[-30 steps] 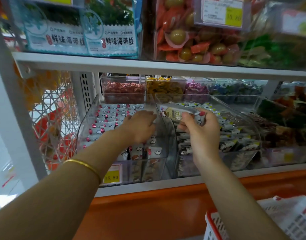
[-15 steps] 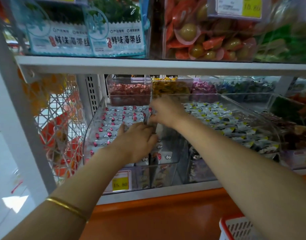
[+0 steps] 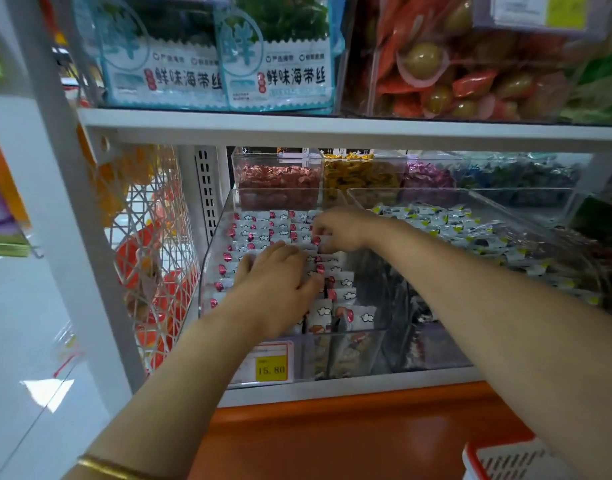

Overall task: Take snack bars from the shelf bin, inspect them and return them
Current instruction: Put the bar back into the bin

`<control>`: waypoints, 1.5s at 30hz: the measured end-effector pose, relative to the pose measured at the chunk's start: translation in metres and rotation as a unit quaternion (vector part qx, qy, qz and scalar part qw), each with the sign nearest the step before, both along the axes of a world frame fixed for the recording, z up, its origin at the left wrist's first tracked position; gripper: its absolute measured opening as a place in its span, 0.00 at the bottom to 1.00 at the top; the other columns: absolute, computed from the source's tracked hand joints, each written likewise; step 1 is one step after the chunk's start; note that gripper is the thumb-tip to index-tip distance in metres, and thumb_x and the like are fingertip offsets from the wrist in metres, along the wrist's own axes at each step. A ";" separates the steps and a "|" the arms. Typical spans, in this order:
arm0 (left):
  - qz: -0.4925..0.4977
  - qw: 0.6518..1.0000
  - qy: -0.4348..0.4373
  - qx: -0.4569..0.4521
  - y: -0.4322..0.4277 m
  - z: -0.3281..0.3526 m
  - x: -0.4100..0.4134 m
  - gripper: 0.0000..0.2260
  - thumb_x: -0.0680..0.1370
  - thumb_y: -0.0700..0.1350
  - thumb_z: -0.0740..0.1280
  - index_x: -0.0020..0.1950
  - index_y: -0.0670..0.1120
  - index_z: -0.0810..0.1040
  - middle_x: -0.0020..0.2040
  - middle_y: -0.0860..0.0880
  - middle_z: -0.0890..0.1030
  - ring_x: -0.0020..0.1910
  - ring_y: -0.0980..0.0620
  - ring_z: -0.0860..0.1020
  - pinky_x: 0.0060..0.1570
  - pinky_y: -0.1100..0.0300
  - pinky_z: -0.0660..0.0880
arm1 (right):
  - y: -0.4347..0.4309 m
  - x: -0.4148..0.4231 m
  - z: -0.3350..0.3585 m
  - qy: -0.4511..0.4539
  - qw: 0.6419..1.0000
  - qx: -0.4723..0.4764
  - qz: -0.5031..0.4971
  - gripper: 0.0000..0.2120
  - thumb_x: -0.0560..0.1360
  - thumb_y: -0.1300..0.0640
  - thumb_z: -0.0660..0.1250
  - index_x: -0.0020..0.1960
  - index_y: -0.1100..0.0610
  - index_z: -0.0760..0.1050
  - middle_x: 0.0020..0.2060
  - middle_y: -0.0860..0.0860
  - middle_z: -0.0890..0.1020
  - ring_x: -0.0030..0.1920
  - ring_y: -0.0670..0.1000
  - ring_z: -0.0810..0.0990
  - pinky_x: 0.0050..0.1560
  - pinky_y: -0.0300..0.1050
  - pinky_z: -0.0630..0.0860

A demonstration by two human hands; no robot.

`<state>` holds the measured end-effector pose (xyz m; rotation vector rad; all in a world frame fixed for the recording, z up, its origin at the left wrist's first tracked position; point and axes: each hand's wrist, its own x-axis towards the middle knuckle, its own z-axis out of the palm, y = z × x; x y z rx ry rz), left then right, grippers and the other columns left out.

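**Both hands in the snack bar bin, and those rows look easy to wreck**

The left hand (image 3: 277, 282) lies flat on the snack bars (image 3: 259, 233), fingers fairly straight and spread, pressing on them rather than gripping. The right hand (image 3: 339, 230) reaches across further back with its fingers curled down into the packets. It might be pinching one bar or just tucking it in, honestly can't tell from this angle.

The bars stand in neat rows inside the clear bin (image 3: 214, 258) at the left end of the shelf (image 3: 332, 389), price tag (image 3: 270, 368) on the front. Just beside it is a second bin (image 3: 436, 194) with different, yellow-marked packets (image 3: 450, 223).

What could go wrong, as I see it:
- The wrappers look slick and packed tight, so shoving a bar in could tip its neighbours and collapse a row.
- Too much weight from the flat left hand could crush the bars.
- The right forearm crosses low over the second bin, so pulling back carelessly could drag packets out or mix the two kinds.
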<state>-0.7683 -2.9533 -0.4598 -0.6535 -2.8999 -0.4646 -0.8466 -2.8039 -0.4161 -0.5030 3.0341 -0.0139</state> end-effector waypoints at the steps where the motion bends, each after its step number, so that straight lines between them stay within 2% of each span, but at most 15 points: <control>1: 0.000 1.000 0.003 -0.003 0.001 0.000 0.000 0.22 0.80 0.56 0.52 0.70 0.47 0.67 0.74 0.50 0.62 0.73 0.52 0.54 0.71 0.47 0.46 | -0.001 -0.001 0.000 -0.009 1.000 0.013 -0.002 0.16 0.77 0.56 0.65 0.62 0.59 0.71 0.59 0.54 0.75 0.56 0.54 0.74 0.52 0.46 0.70; 4: -0.004 1.000 -0.005 -0.004 0.001 -0.001 0.002 0.21 0.80 0.56 0.52 0.67 0.46 0.69 0.73 0.50 0.63 0.73 0.52 0.55 0.71 0.46 0.46 | -0.001 -0.002 0.001 -0.034 0.999 0.042 0.005 0.05 0.78 0.59 0.62 0.53 0.55 0.73 0.47 0.48 0.75 0.48 0.51 0.74 0.45 0.43 0.70; 6: -0.006 1.000 -0.009 0.000 0.000 0.000 0.003 0.20 0.80 0.56 0.52 0.65 0.46 0.70 0.72 0.50 0.64 0.72 0.52 0.56 0.71 0.46 0.46 | -0.002 -0.002 0.002 -0.038 0.998 0.042 0.003 0.14 0.79 0.63 0.58 0.39 0.49 0.68 0.37 0.44 0.68 0.37 0.46 0.69 0.36 0.40 0.66; 7: -0.006 1.000 -0.008 0.001 0.000 0.001 0.004 0.20 0.81 0.56 0.52 0.64 0.46 0.71 0.71 0.49 0.65 0.72 0.51 0.56 0.72 0.46 0.47 | -0.002 -0.001 0.003 -0.045 0.999 0.030 0.002 0.17 0.79 0.65 0.56 0.37 0.47 0.67 0.36 0.43 0.68 0.36 0.44 0.68 0.35 0.39 0.66; 10: -0.003 1.000 -0.008 -0.004 0.000 0.003 0.005 0.21 0.81 0.56 0.52 0.67 0.47 0.70 0.72 0.50 0.64 0.72 0.51 0.56 0.72 0.47 0.47 | 0.000 0.000 0.003 -0.050 0.999 0.006 0.004 0.15 0.78 0.68 0.55 0.58 0.58 0.76 0.55 0.51 0.77 0.51 0.50 0.74 0.50 0.45 0.71; 12: 0.000 1.000 -0.010 -0.006 0.000 0.003 0.006 0.21 0.81 0.56 0.52 0.69 0.47 0.68 0.73 0.49 0.64 0.73 0.50 0.56 0.72 0.47 0.46 | 0.002 -0.001 0.005 -0.025 0.999 -0.024 -0.012 0.15 0.78 0.68 0.57 0.61 0.59 0.75 0.62 0.53 0.76 0.60 0.52 0.74 0.59 0.46 0.72; 15: 0.007 1.000 -0.009 0.006 -0.002 0.004 0.005 0.21 0.81 0.56 0.52 0.69 0.48 0.69 0.71 0.48 0.65 0.72 0.48 0.57 0.71 0.49 0.48 | 0.003 -0.005 0.007 0.044 0.997 -0.055 -0.030 0.12 0.77 0.67 0.60 0.56 0.57 0.77 0.59 0.53 0.78 0.58 0.52 0.75 0.53 0.43 0.72; 21: 0.010 1.000 -0.005 0.022 -0.003 0.006 0.005 0.21 0.81 0.56 0.53 0.70 0.49 0.66 0.71 0.49 0.65 0.71 0.48 0.57 0.70 0.51 0.49 | -0.003 -0.015 0.011 0.167 0.982 -0.052 -0.075 0.10 0.77 0.64 0.61 0.54 0.54 0.77 0.53 0.52 0.80 0.54 0.53 0.77 0.56 0.51 0.75; 25: 0.009 1.000 -0.002 0.020 -0.007 0.010 0.004 0.21 0.80 0.54 0.55 0.70 0.47 0.67 0.71 0.48 0.65 0.71 0.47 0.59 0.71 0.50 0.53 | -0.014 -0.022 0.001 0.162 0.982 0.064 -0.069 0.08 0.77 0.61 0.63 0.54 0.54 0.78 0.51 0.52 0.79 0.54 0.54 0.76 0.48 0.46 0.68; 28: 0.012 1.000 -0.003 0.029 -0.011 0.014 0.004 0.20 0.80 0.54 0.56 0.70 0.47 0.67 0.71 0.47 0.66 0.70 0.46 0.60 0.71 0.50 0.56 | -0.016 -0.022 -0.003 0.193 0.971 0.115 -0.081 0.07 0.76 0.62 0.64 0.41 0.53 0.75 0.43 0.50 0.78 0.51 0.53 0.76 0.47 0.46 0.67; 30: 0.014 0.999 -0.001 0.030 -0.012 0.015 0.006 0.20 0.80 0.53 0.56 0.70 0.47 0.67 0.71 0.48 0.66 0.70 0.46 0.60 0.70 0.51 0.56 | -0.014 -0.020 -0.001 0.188 0.975 0.070 -0.094 0.08 0.77 0.61 0.63 0.39 0.54 0.74 0.42 0.51 0.79 0.49 0.53 0.78 0.50 0.47 0.73; 32: 0.016 0.999 0.002 0.030 -0.013 0.015 0.007 0.20 0.80 0.53 0.56 0.70 0.47 0.68 0.71 0.48 0.66 0.70 0.47 0.60 0.70 0.51 0.56 | -0.011 -0.015 0.005 0.189 0.976 -0.005 -0.107 0.05 0.78 0.61 0.61 0.45 0.57 0.75 0.44 0.53 0.80 0.48 0.53 0.78 0.52 0.50 0.76; 37: 0.023 0.998 0.020 0.061 -0.014 0.017 0.010 0.17 0.80 0.50 0.58 0.68 0.45 0.70 0.67 0.47 0.70 0.66 0.46 0.65 0.68 0.50 0.61 | 0.011 0.009 0.017 0.264 0.940 -0.176 -0.124 0.06 0.79 0.57 0.60 0.47 0.55 0.74 0.42 0.51 0.78 0.42 0.51 0.74 0.41 0.43 0.69; 41: 0.029 0.988 0.056 0.140 -0.014 0.020 0.018 0.18 0.81 0.47 0.58 0.70 0.44 0.68 0.70 0.46 0.68 0.68 0.47 0.65 0.67 0.55 0.62 | 0.027 0.052 0.007 0.392 0.836 -0.359 -0.138 0.05 0.77 0.59 0.64 0.43 0.54 0.73 0.37 0.49 0.76 0.39 0.52 0.76 0.39 0.45 0.71; 45: 0.033 0.954 0.035 0.296 -0.011 0.025 0.033 0.20 0.80 0.47 0.59 0.72 0.46 0.66 0.67 0.47 0.72 0.59 0.51 0.73 0.55 0.62 0.70 | 0.030 0.101 -0.002 0.341 0.736 -0.564 -0.153 0.06 0.77 0.61 0.64 0.42 0.55 0.72 0.38 0.53 0.80 0.33 0.50 0.81 0.37 0.48 0.80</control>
